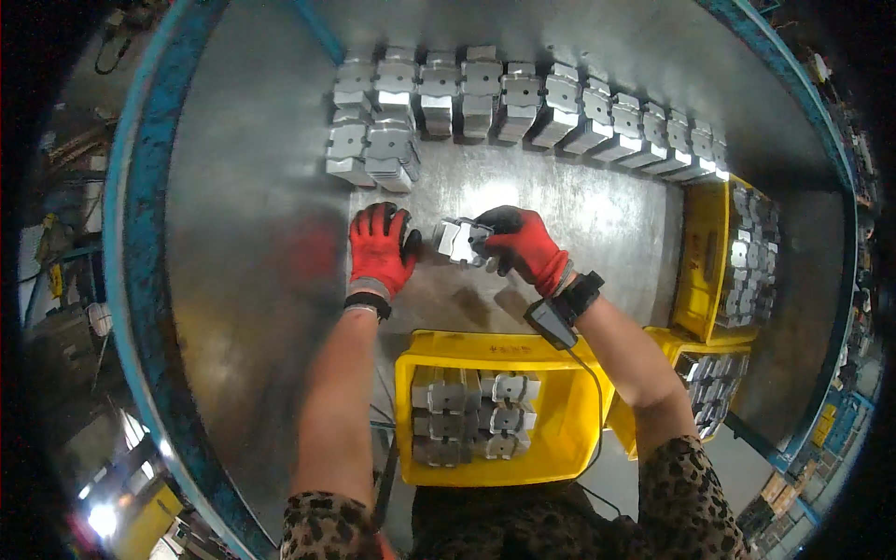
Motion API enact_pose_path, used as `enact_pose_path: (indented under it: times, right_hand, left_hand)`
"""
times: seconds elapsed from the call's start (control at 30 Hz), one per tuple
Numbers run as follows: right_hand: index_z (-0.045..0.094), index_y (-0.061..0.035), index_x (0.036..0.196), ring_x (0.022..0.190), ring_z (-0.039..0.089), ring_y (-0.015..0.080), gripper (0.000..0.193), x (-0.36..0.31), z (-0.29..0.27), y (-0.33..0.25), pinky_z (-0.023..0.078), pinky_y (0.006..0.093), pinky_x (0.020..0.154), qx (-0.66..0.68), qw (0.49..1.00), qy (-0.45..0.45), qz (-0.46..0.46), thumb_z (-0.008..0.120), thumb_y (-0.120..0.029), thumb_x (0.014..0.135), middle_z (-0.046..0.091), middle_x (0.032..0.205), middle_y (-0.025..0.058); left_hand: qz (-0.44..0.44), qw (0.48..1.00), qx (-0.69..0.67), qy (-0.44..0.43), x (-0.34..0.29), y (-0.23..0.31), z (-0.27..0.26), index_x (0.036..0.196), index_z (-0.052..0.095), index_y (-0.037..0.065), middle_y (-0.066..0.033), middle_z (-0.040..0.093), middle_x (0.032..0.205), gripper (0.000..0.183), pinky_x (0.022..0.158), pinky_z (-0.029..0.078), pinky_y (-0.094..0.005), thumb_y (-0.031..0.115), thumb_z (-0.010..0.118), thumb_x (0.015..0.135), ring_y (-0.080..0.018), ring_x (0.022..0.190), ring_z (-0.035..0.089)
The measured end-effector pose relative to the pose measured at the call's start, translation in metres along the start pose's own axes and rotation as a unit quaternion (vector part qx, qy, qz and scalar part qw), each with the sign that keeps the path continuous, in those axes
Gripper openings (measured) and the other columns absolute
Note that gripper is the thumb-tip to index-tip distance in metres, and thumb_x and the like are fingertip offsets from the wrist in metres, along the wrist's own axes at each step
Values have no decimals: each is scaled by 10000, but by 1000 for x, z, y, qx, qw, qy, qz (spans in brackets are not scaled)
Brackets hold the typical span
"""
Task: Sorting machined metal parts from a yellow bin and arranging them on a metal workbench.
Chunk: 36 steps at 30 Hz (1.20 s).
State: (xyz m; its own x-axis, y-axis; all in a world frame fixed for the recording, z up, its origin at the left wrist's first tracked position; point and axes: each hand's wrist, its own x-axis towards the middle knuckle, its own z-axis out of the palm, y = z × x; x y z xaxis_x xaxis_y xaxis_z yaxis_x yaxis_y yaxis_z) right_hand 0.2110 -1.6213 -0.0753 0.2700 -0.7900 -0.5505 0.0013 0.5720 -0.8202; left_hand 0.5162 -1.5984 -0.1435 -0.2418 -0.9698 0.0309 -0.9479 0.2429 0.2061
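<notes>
My right hand, in a red glove with dark fingertips, grips a small stack of shaped silver metal plates by its right side, above the metal worktable. To the left, my left hand, gloved alike, has its fingers stretched forward and holds nothing. Its fingertips are just short of the nearest stacked metal plates at the left end of the row. A gap separates this hand from the plates in the right hand. Black straps circle both wrists, and the right one carries a small dark device with a cable.
More stacks of plates line the table's far side. A yellow crate partly filled with plates stands close before me. Further yellow crates with plates are at the right. Blue frame edges and metal side walls enclose the table.
</notes>
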Motion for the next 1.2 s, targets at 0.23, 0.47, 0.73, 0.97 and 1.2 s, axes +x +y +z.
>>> enact_pose_path:
  times: [0.23,0.47,0.73,0.97,1.2]
  right_hand:
    - [756,13,1308,668,742,185,369,-70,56,-72,586,333,475,24,998,-43,-46,780,18,940,799,1008,126]
    - [775,12,1267,814,749,148,390,-186,78,-125,612,315,680,-35,990,-63,-122,865,-18,889,801,999,78]
    - [767,1,1331,883,734,120,461,-320,102,-162,594,300,781,-112,962,-99,-227,870,14,882,782,1011,54]
    - [732,8,1339,919,720,131,511,-430,100,-192,605,318,797,-108,950,-177,-236,924,-105,879,784,1084,68]
    - [689,-30,1456,1001,714,108,558,-474,75,-184,609,287,815,-44,914,-225,-335,841,-23,920,744,1223,54]
  left_hand:
    - [-181,815,-550,-9,-12,5,-61,1613,568,116,-158,660,1503,722,1255,430,-518,568,694,1064,-361,1431,594]
    - [-33,611,-790,-47,-93,115,-238,1756,328,47,-150,654,1534,785,1146,562,-441,397,665,1139,-278,1392,660]
    - [-17,649,-760,-32,-201,174,-372,1762,323,19,-165,650,1555,940,1196,524,-458,464,761,1059,-291,1434,642]
    - [-70,707,-703,44,-279,249,-461,1682,509,21,-91,695,1454,698,1037,552,-337,371,654,1095,-182,1246,677]
    - [-45,749,-637,178,-313,294,-454,1640,575,13,-39,691,1474,563,1012,503,-269,157,617,1097,-92,1169,626]
